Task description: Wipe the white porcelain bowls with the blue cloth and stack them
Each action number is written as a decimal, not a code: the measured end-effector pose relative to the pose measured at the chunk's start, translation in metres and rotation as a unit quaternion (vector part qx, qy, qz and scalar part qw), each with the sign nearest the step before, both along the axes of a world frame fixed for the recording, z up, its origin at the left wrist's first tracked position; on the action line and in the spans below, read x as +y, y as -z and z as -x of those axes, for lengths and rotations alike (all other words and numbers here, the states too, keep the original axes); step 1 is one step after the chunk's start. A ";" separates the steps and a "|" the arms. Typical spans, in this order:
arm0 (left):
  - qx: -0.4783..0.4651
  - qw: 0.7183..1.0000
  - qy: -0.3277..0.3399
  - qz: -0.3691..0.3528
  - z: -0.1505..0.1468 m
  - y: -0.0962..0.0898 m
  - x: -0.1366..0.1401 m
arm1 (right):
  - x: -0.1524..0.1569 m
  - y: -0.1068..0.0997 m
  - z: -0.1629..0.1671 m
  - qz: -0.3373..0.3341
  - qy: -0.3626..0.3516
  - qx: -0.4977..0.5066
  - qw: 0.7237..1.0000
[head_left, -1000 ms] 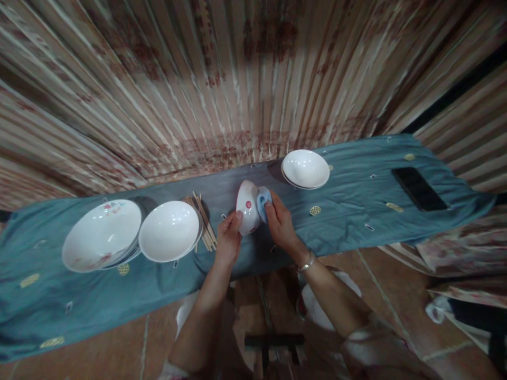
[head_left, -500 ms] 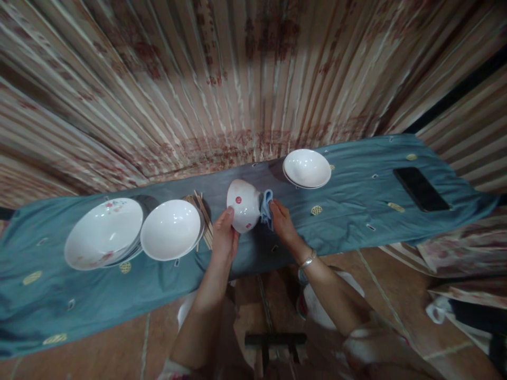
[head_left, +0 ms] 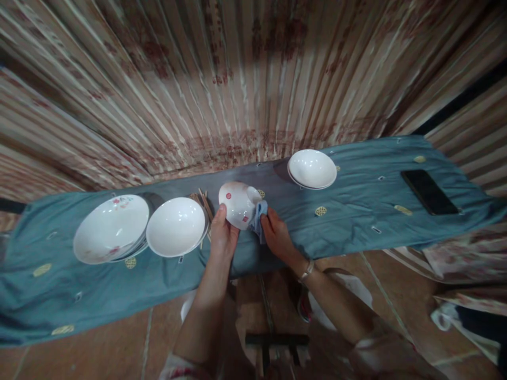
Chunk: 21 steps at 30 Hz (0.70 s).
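Note:
My left hand grips a white bowl with red marks on its outer side, thumb on the outside near the rim. The bowl is tipped on its side above the table, its foot facing right. In my right hand is a bunched light blue cloth, pressed against the bowl near its foot. Left of the bowl, a stack of white bowls sits beside several wooden chopsticks, partly hidden behind it and my left hand.
Larger floral bowls are stacked at the left of the table with its teal cloth. Further right stand two or more nested white bowls and a black phone. A pleated curtain hangs behind the table.
The bowl has shifted slightly left and turned so its foot shows more. My right hand has brought the cloth left and down along it. The whole view has shifted a little.

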State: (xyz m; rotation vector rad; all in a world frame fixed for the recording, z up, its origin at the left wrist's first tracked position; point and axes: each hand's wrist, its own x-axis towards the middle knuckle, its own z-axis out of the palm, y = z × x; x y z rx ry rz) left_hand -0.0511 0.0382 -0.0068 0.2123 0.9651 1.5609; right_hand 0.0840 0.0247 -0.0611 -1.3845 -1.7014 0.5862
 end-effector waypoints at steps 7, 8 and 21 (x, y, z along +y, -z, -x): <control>0.001 1.000 -0.004 0.004 0.002 -0.001 0.002 | -0.012 0.002 -0.001 -0.108 -0.006 -0.082 0.991; 0.002 1.000 -0.004 0.000 0.002 -0.001 0.002 | -0.014 0.002 -0.001 -0.120 -0.007 -0.093 0.988; -0.002 1.000 0.011 -0.002 0.001 -0.002 0.000 | -0.011 -0.027 -0.021 -0.155 -0.039 -0.100 0.982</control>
